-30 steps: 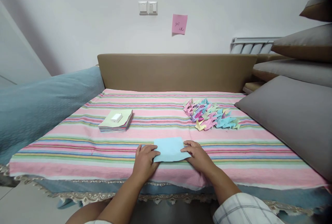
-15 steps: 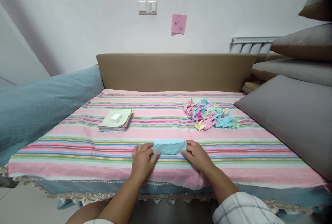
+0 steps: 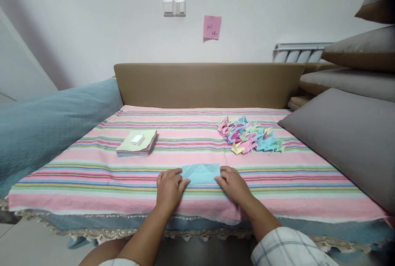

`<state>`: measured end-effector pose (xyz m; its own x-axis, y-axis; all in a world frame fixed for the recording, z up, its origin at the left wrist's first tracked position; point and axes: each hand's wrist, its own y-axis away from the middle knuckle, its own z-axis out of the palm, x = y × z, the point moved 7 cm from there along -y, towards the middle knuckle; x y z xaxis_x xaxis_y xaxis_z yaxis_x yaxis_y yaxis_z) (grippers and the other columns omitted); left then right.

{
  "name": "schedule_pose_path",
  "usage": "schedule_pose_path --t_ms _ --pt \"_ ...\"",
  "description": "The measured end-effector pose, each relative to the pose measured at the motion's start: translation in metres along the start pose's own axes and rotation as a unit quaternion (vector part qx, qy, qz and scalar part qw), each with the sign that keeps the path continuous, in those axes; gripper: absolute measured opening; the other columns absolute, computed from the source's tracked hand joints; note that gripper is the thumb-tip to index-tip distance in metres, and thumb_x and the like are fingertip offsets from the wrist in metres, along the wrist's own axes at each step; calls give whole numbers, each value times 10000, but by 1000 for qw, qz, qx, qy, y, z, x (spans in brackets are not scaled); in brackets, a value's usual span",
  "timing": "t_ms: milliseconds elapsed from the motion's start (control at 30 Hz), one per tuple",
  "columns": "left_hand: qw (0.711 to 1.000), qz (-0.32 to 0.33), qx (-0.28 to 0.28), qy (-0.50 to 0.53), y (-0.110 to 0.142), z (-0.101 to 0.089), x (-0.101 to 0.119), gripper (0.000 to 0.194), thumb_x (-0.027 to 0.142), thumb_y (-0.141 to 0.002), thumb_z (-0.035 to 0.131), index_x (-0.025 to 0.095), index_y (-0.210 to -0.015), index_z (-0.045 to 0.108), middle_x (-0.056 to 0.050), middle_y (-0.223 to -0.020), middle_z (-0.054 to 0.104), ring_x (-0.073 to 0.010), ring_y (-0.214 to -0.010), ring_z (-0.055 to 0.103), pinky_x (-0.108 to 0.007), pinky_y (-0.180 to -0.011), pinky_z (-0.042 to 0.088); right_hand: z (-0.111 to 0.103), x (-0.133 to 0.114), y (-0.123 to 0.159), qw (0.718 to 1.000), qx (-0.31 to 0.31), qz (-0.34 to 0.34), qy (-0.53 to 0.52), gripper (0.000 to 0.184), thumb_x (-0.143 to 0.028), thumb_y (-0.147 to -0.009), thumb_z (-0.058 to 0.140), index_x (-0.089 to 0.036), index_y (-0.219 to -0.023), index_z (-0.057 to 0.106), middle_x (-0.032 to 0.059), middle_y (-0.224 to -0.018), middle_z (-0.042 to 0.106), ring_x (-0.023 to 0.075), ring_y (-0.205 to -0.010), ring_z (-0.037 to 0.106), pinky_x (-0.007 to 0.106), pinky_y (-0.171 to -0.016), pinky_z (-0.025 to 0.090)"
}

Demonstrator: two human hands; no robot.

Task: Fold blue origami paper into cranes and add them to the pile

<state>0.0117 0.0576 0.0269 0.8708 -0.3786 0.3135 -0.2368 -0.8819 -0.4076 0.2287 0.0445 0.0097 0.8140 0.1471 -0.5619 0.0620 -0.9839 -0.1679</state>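
Note:
A light blue sheet of paper (image 3: 201, 174), folded over into a wide strip with faint creases, lies between my hands near the front of the striped cloth. My left hand (image 3: 170, 186) grips its left end, thumb at the lower corner and fingers at the upper. At the right end, my right hand (image 3: 233, 183) pinches the paper in the same way. Beyond them to the right sits a pile of folded paper cranes (image 3: 248, 136) in pink, blue, purple, green and yellow.
A stack of square paper (image 3: 135, 144) with a small white block (image 3: 137, 139) on top lies at the left. Grey cushions (image 3: 345, 134) are piled along the right side. A blue-covered armrest (image 3: 61, 120) borders the left, and a brown backrest (image 3: 203, 85) stands behind.
The near edge of the blue paper has been folded up and over toward the far edge, making a narrower strip. Both hands stay at its ends.

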Motion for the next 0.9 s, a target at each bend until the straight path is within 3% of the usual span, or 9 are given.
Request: schedule_pose_path --t_ms 167,300,467,533,633,733,900 --pt "1000 -7 13 0 2 -2 1 221 345 -756 616 201 -597 562 -19 -1037 665 -233 -1016 557 -463 -963 301 0 -1 1 999 27 12 11 229 -284 -806 521 -187 -600 536 70 -1062 595 224 -1032 490 322 -890 366" --pt "999 1 46 -7 4 -3 2 87 287 -754 620 211 -767 581 -42 -1068 641 -230 -1002 551 -475 -957 309 1 -1 1 998 50 17 19 201 -263 -773 549 -196 -590 500 65 -1009 605 220 -1012 501 301 -849 381" --pt "987 139 82 -23 13 2 26 158 173 -824 530 269 -895 634 -13 -940 647 -194 -931 536 -476 -999 267 1 -1 1 998 62 9 31 197 -248 -764 547 -198 -588 473 62 -969 607 219 -978 507 294 -810 389" --pt "977 197 75 -23 20 6 39 180 171 -841 505 275 -893 643 -9 -928 647 -180 -917 530 -466 -1016 256 0 -1 1 997 65 7 33 201 -246 -761 550 -198 -585 466 61 -961 607 220 -973 507 294 -802 390" --pt "971 235 41 -27 29 14 53 221 269 -846 520 268 -1049 606 -29 -982 630 -188 -949 522 -475 -1034 236 0 -2 2 997 67 3 33 200 -247 -762 555 -198 -589 466 63 -951 607 219 -960 509 297 -794 393" --pt "973 227 13 -40 32 18 58 365 364 -813 562 259 -1162 545 -48 -1044 602 -215 -997 508 -493 -1032 232 0 -3 2 997 70 -4 36 204 -245 -765 556 -198 -589 465 64 -939 607 219 -944 511 301 -784 398" --pt "978 205 1 -46 31 19 57 376 398 -794 579 284 -1151 554 -50 -1073 575 -228 -1014 490 -506 -1028 228 0 -1 2 995 86 -11 41 68 -259 -776 547 -203 -738 541 53 -892 605 214 -873 523 322 -758 420"
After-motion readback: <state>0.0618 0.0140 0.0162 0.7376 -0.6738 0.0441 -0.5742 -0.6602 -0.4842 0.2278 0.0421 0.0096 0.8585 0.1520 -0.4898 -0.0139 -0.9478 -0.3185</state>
